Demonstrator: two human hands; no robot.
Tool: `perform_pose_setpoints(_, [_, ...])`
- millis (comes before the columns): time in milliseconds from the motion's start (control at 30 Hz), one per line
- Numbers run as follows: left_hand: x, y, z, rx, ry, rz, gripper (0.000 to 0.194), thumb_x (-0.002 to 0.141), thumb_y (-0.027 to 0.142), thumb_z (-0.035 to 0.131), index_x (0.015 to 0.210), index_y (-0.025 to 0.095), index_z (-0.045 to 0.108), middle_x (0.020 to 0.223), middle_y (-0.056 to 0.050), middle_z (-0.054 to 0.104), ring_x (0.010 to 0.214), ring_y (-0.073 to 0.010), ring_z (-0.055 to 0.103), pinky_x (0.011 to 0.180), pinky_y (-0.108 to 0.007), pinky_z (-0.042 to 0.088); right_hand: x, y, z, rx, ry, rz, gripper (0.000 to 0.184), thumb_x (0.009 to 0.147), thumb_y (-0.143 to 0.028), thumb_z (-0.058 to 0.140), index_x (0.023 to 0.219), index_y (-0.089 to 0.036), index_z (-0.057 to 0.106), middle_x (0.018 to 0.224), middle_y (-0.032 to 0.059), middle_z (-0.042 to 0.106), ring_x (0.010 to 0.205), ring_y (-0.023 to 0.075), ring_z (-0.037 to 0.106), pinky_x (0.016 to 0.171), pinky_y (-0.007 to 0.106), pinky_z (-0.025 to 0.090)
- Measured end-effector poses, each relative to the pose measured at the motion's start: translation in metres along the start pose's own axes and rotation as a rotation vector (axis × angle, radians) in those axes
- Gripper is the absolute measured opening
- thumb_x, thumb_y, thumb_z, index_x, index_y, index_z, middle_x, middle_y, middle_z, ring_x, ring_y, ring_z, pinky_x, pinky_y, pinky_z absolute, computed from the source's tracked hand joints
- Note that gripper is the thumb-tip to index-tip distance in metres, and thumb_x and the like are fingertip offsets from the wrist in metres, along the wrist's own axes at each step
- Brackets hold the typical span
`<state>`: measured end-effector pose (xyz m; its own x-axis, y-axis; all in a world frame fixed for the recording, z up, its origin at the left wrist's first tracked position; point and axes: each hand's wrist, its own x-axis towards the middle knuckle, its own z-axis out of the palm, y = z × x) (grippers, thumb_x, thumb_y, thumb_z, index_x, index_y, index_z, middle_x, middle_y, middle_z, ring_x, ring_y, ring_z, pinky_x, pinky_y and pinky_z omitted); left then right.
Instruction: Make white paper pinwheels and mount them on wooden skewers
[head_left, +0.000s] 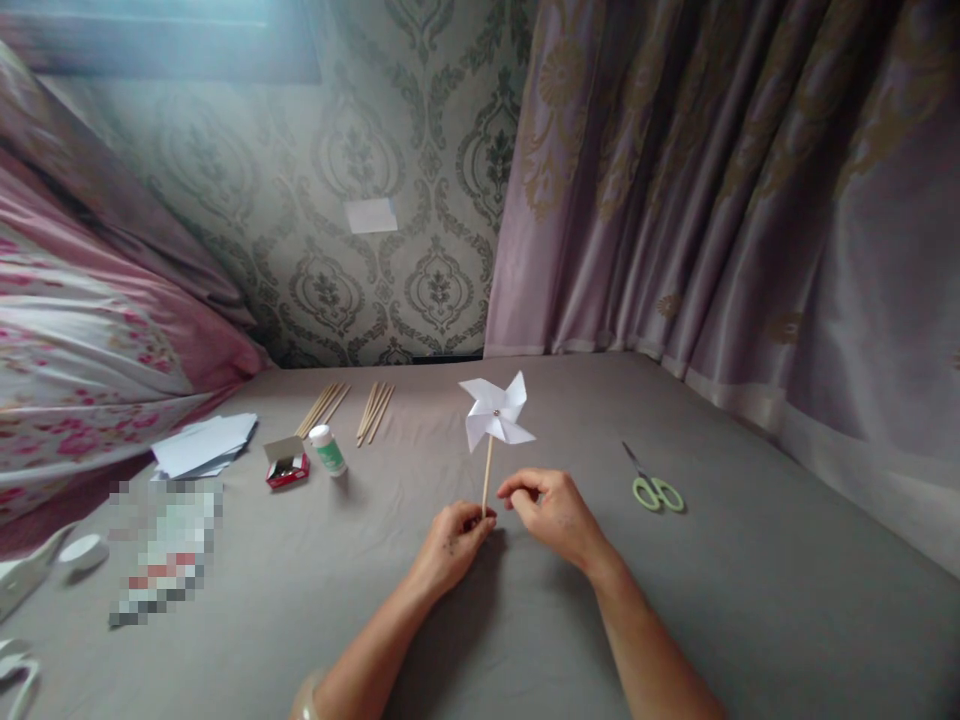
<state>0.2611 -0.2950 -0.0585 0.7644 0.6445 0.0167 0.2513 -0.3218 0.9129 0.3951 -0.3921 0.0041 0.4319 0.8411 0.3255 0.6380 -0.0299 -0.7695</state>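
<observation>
pinwheel [496,412] stands nearly upright above the sheet [765,590], its stick [490,465] gripped low by the left hand [450,545], i judge to leave the blades [513,396] clear. right hand [553,512] is free, loosely curled just beside the stick. i count one pinwheel, four blades, one scissors [649,477], one bottle [328,453], one box [287,472], two bundles [377,411]; their sticks i cannot count reliably.

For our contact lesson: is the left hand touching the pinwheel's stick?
Touching. The head view shows the left hand gripping the stick, which rises from between its thumb and fingers.
</observation>
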Motion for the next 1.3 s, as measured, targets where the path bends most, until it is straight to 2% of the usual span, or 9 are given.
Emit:
perform_pose_setpoints(100, [0.0, -0.002, 0.001, -0.008, 0.003, -0.001, 0.038, 0.076, 0.04, 0.053, 0.085, 0.01, 0.072, 0.066, -0.002, 0.056, 0.064, -0.0137, 0.046, 0.057, -0.022, 0.034, 0.0, -0.002, -0.003, 0.095, 0.115, -0.028, 0.023, 0.074, -0.016, 0.046, 0.076, -0.017, 0.069, 0.065, 0.0019, 0.068, 0.058, 0.0134, 0.06, 0.055, 0.022, 0.044])
perform_pose_setpoints(233, [-0.001, -0.003, 0.002, 0.0, 0.008, -0.013, 0.038, 0.076, 0.042, 0.054, 0.086, 0.01, 0.072, 0.068, -0.004, 0.059, 0.065, -0.0148, 0.049, 0.059, -0.024, 0.036, 0.004, 0.004, -0.006, 0.094, 0.313, 0.071, 0.05, 0.077, -0.019, 0.048, 0.125, -0.007, 0.053, 0.07, 0.0019, 0.068, 0.055, 0.0126, 0.057, 0.055, 0.022, 0.044])
perform_pose_setpoints(433, [-0.003, 0.001, 0.0, 0.002, -0.034, 0.023, 0.04, 0.078, 0.046, 0.053, 0.081, 0.011, 0.072, 0.068, -0.003, 0.059, 0.066, -0.0155, 0.049, 0.061, -0.024, 0.037, -0.005, -0.012, -0.006, 0.228, -0.186, -0.094, 0.026, 0.074, -0.014, 0.046, 0.079, -0.015, 0.072, 0.07, 0.0017, 0.07, 0.064, 0.0119, 0.062, 0.06, 0.02, 0.047])
perform_pose_setpoints(633, [-0.003, 0.004, -0.001, 0.03, -0.023, -0.026, 0.038, 0.076, 0.041, 0.053, 0.088, 0.011, 0.072, 0.074, -0.005, 0.062, 0.069, -0.0165, 0.052, 0.063, -0.025, 0.039, 0.001, -0.002, -0.011, 0.229, 0.275, 0.05, 0.042, 0.078, -0.022, 0.047, 0.117, -0.009, 0.057, 0.067, 0.0008, 0.065, 0.053, 0.0112, 0.056, 0.051, 0.021, 0.044])
perform_pose_setpoints(867, [-0.006, 0.011, -0.002, 0.047, -0.024, -0.009, 0.036, 0.075, 0.04, 0.054, 0.086, 0.012, 0.074, 0.076, -0.006, 0.063, 0.07, -0.0171, 0.054, 0.063, -0.025, 0.039, 0.004, 0.008, -0.016, -0.21, 0.291, 0.162, 0.069, 0.074, -0.017, 0.049, 0.142, -0.012, 0.038, 0.069, 0.0023, 0.068, 0.06, 0.0166, 0.06, 0.06, 0.026, 0.044])
perform_pose_setpoints(1000, [-0.007, 0.01, -0.002, -0.013, -0.05, -0.007, 0.036, 0.076, 0.042, 0.054, 0.083, 0.012, 0.073, 0.07, -0.003, 0.06, 0.065, -0.0148, 0.049, 0.058, -0.023, 0.036, -0.004, 0.0, -0.017, -0.058, -0.139, 0.134, 0.036, 0.071, -0.014, 0.047, 0.096, -0.017, 0.073, 0.063, 0.0028, 0.069, 0.056, 0.0144, 0.058, 0.052, 0.022, 0.041])
perform_pose_setpoints(1067, [-0.006, 0.009, -0.002, -0.018, -0.077, 0.008, 0.036, 0.077, 0.042, 0.053, 0.077, 0.012, 0.072, 0.066, -0.002, 0.056, 0.064, -0.0139, 0.047, 0.057, -0.022, 0.034, -0.009, -0.005, -0.018, 0.151, -0.448, 0.075, 0.03, 0.07, -0.013, 0.046, 0.079, -0.018, 0.074, 0.062, 0.0003, 0.068, 0.051, 0.0111, 0.055, 0.047, 0.019, 0.038])
perform_pose_setpoints(1133, [-0.006, 0.008, -0.002, -0.012, -0.084, 0.016, 0.036, 0.078, 0.043, 0.053, 0.074, 0.012, 0.072, 0.064, -0.001, 0.055, 0.065, -0.0138, 0.046, 0.057, -0.022, 0.033, -0.01, -0.008, -0.019, 0.279, -0.521, 0.048, 0.027, 0.071, -0.015, 0.046, 0.076, -0.017, 0.073, 0.061, -0.0007, 0.067, 0.049, 0.0092, 0.052, 0.046, 0.018, 0.037])
perform_pose_setpoints(1300, [-0.006, 0.004, 0.0, -0.005, -0.035, -0.014, 0.035, 0.077, 0.04, 0.055, 0.087, 0.011, 0.073, 0.074, -0.004, 0.062, 0.069, -0.016, 0.052, 0.062, -0.024, 0.038, 0.0, -0.002, -0.02, 0.292, 0.13, 0.082, 0.036, 0.078, -0.027, 0.048, 0.107, -0.01, 0.062, 0.064, 0.0011, 0.064, 0.049, 0.0103, 0.051, 0.047, 0.02, 0.04])
